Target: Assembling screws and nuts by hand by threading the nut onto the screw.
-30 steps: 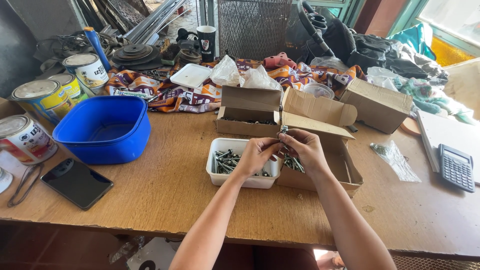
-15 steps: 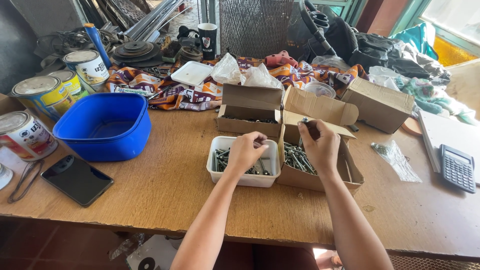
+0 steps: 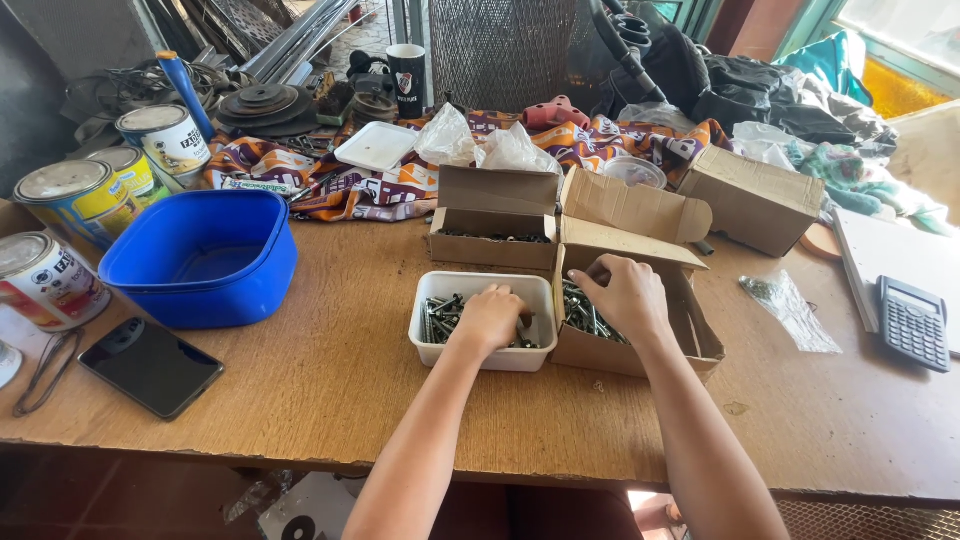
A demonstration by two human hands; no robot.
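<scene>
At the middle of the wooden surface [image 3: 330,390], the left hand [image 3: 490,318] reaches into a white tub [image 3: 485,357] of dark bolts [image 3: 441,315], fingers curled down among them; whether its grip holds a bolt cannot be told. Just beside it at 3 o'clock, the right hand [image 3: 622,295] rests in an open cardboard box [image 3: 640,355] on more screws [image 3: 580,312], fingers bent, their hold hidden too. Tub and box touch side by side. A second open box [image 3: 492,225] sits at 12 o'clock from the tub. A blue basin [image 3: 205,258] lies at 9 o'clock, with paint cans [image 3: 75,195] beyond it and a phone [image 3: 150,366] at 8 o'clock. A calculator [image 3: 912,322] lies far off at 3 o'clock.
</scene>
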